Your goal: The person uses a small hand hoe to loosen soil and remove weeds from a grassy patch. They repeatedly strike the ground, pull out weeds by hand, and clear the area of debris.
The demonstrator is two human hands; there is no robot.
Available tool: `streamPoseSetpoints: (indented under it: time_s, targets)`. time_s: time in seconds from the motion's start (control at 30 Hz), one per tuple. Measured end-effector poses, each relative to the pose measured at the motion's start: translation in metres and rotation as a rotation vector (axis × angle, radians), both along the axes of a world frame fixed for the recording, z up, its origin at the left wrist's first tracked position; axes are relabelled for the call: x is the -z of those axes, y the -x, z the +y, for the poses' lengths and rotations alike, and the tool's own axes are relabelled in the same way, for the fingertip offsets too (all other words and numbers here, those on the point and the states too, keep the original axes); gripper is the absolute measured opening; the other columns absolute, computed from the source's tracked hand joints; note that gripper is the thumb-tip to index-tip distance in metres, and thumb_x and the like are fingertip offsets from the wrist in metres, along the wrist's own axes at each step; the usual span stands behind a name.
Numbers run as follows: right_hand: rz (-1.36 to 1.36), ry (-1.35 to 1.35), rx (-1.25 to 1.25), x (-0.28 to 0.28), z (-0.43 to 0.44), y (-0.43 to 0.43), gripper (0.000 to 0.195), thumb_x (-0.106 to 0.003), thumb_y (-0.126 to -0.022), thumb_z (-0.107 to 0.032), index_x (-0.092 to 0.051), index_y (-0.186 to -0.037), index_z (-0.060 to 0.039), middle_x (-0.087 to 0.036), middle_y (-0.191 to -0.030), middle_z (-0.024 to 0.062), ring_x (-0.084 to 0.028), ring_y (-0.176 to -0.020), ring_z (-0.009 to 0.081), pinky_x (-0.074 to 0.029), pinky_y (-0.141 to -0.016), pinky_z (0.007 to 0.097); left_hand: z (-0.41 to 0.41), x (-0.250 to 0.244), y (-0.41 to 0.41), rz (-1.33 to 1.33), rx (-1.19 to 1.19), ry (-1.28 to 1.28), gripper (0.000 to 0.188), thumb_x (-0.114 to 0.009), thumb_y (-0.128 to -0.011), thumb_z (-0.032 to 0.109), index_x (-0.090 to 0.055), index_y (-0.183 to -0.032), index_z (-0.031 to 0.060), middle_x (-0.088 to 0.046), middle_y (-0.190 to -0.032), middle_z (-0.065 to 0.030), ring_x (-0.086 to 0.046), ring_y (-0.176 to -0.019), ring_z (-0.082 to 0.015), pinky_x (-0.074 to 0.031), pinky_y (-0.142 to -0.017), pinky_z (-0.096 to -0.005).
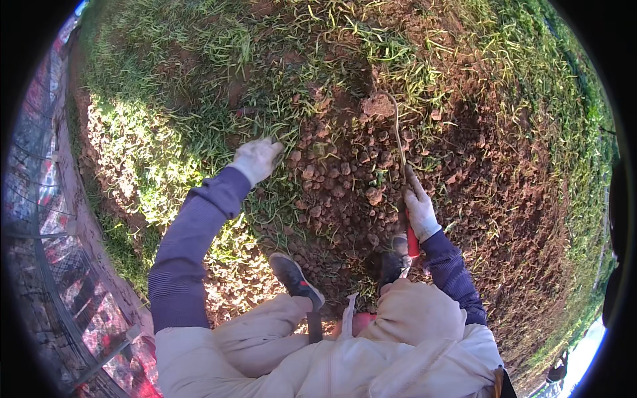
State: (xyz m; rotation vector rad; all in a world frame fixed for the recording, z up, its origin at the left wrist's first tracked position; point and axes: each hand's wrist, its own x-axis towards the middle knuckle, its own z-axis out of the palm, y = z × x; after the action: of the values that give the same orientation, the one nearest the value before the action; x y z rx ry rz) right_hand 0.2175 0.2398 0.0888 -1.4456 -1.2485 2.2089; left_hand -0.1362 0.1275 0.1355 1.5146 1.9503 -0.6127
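Observation:
My right hand, in a pale glove with dirty fingertips, grips a hand tool with a red handle. The tool's thin curved metal rod bends over at its far end beside a large reddish clod; whether it touches the clod I cannot tell. My left hand, also gloved, is low over the grass, left of the broken soil. Its fingers are curled, and whether they hold anything does not show. Between my hands lie many small round clods on brown soil.
My dark shoes are on the soil close below my hands. Loose dug soil spreads to the right, with grass beyond it. A low edging and a mesh fence curve along the left. A lumpy clod sits near the right hand.

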Motion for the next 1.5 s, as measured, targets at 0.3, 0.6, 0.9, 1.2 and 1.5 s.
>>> streamPoseSetpoints:
  time_s: [0.3,0.6,0.9,1.2,1.5]
  targets:
    - [-0.120,-0.012,0.122,0.014,0.013,-0.036,0.057,-0.040,-0.091,-0.004,-0.028,-0.146,-0.0162,-0.045,-0.083,-0.0059,-0.040,-0.062,0.0035,-0.038,-0.055,0.0185,0.091,0.112,-0.045,0.051,-0.187,-0.063,0.033,-0.051,-0.089,0.024,-0.054,-0.121,0.0137,-0.058,-0.120,-0.0103,-0.060,-0.103,-0.0281,-0.050,-0.085,-0.0395]
    - [-0.478,-0.421,-0.172,0.094,0.008,-0.096,0.055,-0.048,-0.091,-0.017,-0.032,-0.143,-0.0271,-0.061,-0.084,0.0072,-0.051,-0.064,0.0107,-0.045,-0.062,0.0250,0.127,0.137,-0.052,-0.015,-0.096,-0.494,0.032,-0.052,-0.085,0.015,-0.059,-0.116,0.0182,-0.059,-0.119,-0.0095,-0.062,-0.101,-0.0252,-0.050,-0.086,-0.0359]
    - [-0.571,-0.639,-0.320,0.106,0.010,-0.109,0.066,-0.050,-0.089,-0.017,-0.020,-0.145,-0.0343,-0.065,-0.095,0.0236,-0.067,-0.081,0.0324,-0.052,-0.071,0.0398,0.127,0.181,-0.041,-0.549,-0.977,-0.828,0.015,-0.067,-0.080,0.006,-0.065,-0.095,0.0022,-0.068,-0.084,-0.0095,-0.061,-0.074,-0.0150,-0.047,-0.069,-0.0261]
    - [-0.640,-0.573,-0.358,0.101,0.010,-0.099,0.066,-0.050,-0.088,-0.013,-0.021,-0.145,-0.0329,-0.065,-0.094,0.0216,-0.066,-0.078,0.0356,-0.052,-0.067,0.0397,0.160,0.124,-0.058,0.090,-0.074,-0.229,0.026,-0.054,-0.087,0.022,-0.063,-0.108,0.0098,-0.066,-0.100,-0.0126,-0.066,-0.089,-0.0295,-0.054,-0.074,-0.0412]
    - [-0.529,-0.677,-0.302,0.104,0.009,-0.097,0.066,-0.052,-0.088,-0.013,-0.024,-0.144,-0.0333,-0.066,-0.087,0.0209,-0.067,-0.074,0.0318,-0.052,-0.063,0.0372,0.181,0.120,-0.060,0.141,0.064,0.162,0.025,-0.054,-0.084,0.016,-0.068,-0.102,0.0056,-0.067,-0.105,-0.0151,-0.065,-0.096,-0.0298,-0.052,-0.075,-0.0438]
